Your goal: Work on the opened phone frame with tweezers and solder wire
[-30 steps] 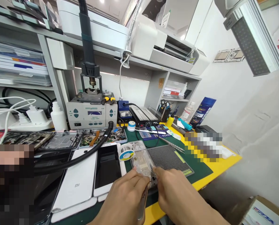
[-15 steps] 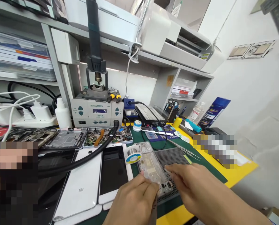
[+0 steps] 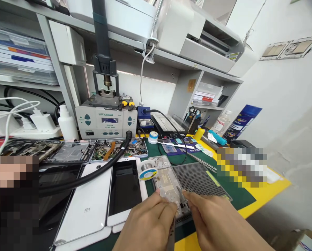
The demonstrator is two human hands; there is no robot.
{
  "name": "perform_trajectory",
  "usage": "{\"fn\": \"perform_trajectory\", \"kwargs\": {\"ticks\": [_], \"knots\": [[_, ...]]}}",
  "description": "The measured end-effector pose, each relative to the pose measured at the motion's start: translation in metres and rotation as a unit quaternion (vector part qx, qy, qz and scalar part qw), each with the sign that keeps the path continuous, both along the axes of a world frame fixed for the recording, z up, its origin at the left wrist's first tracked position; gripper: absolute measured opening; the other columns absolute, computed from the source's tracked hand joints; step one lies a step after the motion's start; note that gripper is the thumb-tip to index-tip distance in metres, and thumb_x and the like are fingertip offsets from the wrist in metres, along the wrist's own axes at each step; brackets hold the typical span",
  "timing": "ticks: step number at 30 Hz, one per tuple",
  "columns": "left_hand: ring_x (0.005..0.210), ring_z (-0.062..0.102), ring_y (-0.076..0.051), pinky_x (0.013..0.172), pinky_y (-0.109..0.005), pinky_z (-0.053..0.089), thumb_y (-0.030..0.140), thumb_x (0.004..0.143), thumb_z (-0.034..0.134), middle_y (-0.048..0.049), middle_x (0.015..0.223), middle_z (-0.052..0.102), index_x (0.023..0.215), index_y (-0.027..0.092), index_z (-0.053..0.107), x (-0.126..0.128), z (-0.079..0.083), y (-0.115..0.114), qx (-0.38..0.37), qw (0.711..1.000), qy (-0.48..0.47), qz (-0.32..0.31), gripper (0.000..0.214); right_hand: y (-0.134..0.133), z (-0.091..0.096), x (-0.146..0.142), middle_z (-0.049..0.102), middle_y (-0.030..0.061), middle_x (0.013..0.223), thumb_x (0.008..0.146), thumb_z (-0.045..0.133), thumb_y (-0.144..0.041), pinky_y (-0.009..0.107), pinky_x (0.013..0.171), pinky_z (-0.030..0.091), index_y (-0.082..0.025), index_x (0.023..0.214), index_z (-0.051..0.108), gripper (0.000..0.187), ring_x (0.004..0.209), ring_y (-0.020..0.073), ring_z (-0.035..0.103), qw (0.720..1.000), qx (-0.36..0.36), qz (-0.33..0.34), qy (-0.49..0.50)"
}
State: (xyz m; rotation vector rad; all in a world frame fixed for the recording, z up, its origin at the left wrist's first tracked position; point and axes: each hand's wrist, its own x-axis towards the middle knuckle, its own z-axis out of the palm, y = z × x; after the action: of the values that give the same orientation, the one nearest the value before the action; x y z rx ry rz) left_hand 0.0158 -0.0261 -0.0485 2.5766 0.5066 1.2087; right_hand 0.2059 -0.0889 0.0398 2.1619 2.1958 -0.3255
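My left hand (image 3: 149, 219) is closed, its fingers bent at the lower left of the phone frame (image 3: 169, 183). Below these fingers a narrow grey metal piece with small holes (image 3: 171, 237) shows along the palm side; most of it is hidden. My right hand (image 3: 210, 212) pinches a thin grey tool with a pointed tip (image 3: 180, 192), held over the frame's lower right side. The rest of the tool is behind the fingers. The frame lies on a grey perforated mat (image 3: 201, 179). A solder wire spool (image 3: 148, 170) rests at the frame's upper left edge.
To the left lie a white phone with a black screen (image 3: 126, 190) and a white back cover (image 3: 89, 205). A black hose (image 3: 93, 179) crosses them from the soldering station (image 3: 106, 120). Tweezers (image 3: 203, 162) lie behind the mat. A tray of circuit boards (image 3: 119, 150) stands farther back.
My right hand has moved left and down to the frame's side, and a grey tool tip now shows at its fingers. My left hand stays nearly where it was. The view has shifted slightly.
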Motion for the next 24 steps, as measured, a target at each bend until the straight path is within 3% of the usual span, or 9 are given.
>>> {"fn": "perform_trajectory", "kwargs": {"ticks": [8,11,16,18,20,24], "knots": [[0.091,0.086,-0.026,0.11,-0.045,0.07,-0.004,0.099,0.053,-0.0088,0.093,0.085,0.108,0.014,0.076,-0.001,0.0,-0.001,0.005,1.0,0.002,-0.001,0.031,0.001,0.001,-0.017,0.089,0.0197,0.103,0.091,0.061,0.007,0.038,0.069,0.044,-0.012,0.117,0.076,0.036,0.095,0.0408,0.088,0.996,-0.062,-0.027,-0.059],[0.09,0.086,-0.025,0.11,-0.046,0.07,-0.004,0.097,0.051,-0.0093,0.094,0.085,0.107,0.014,0.076,0.0,0.001,-0.003,0.006,1.0,-0.005,0.001,0.032,0.003,0.002,-0.024,0.089,0.0203,0.104,0.094,0.061,0.009,0.041,0.07,0.05,-0.01,0.122,0.076,0.037,0.097,0.0448,0.088,0.993,-0.077,-0.038,-0.081],[0.092,0.086,-0.026,0.109,-0.046,0.07,-0.004,0.096,0.051,-0.0103,0.095,0.085,0.108,0.015,0.075,0.0,0.003,-0.004,0.008,1.0,-0.005,-0.001,0.033,0.009,0.003,-0.024,0.087,0.0095,0.111,0.109,0.07,-0.002,0.047,0.09,0.069,-0.012,0.137,0.075,0.03,0.099,0.0299,0.087,0.989,-0.073,-0.046,-0.124],[0.093,0.086,-0.026,0.107,-0.045,0.071,-0.004,0.094,0.053,-0.0102,0.096,0.086,0.109,0.016,0.075,0.0,0.003,-0.004,0.008,1.0,-0.008,0.002,0.033,0.01,0.005,-0.019,0.086,0.0056,0.108,0.112,0.073,-0.01,0.047,0.093,0.07,-0.014,0.136,0.075,0.025,0.096,0.0258,0.085,0.989,-0.057,-0.041,-0.128],[0.093,0.085,-0.027,0.105,-0.045,0.072,-0.002,0.092,0.057,-0.0095,0.098,0.086,0.111,0.017,0.075,0.0,0.002,-0.004,0.007,1.0,-0.011,0.003,0.032,0.01,0.009,-0.013,0.085,0.0042,0.101,0.112,0.072,-0.009,0.044,0.09,0.07,-0.014,0.124,0.078,0.015,0.092,0.025,0.085,0.992,-0.038,-0.031,-0.117],[0.09,0.085,-0.028,0.1,-0.045,0.073,0.001,0.089,0.062,-0.0086,0.096,0.086,0.107,0.018,0.073,0.0,0.002,-0.004,0.002,1.0,-0.012,0.003,0.028,0.004,0.013,-0.003,0.087,0.0113,0.097,0.108,0.057,0.003,0.036,0.085,0.061,-0.015,0.11,0.08,0.03,0.1,0.0303,0.087,0.996,0.004,-0.018,-0.082]]}}
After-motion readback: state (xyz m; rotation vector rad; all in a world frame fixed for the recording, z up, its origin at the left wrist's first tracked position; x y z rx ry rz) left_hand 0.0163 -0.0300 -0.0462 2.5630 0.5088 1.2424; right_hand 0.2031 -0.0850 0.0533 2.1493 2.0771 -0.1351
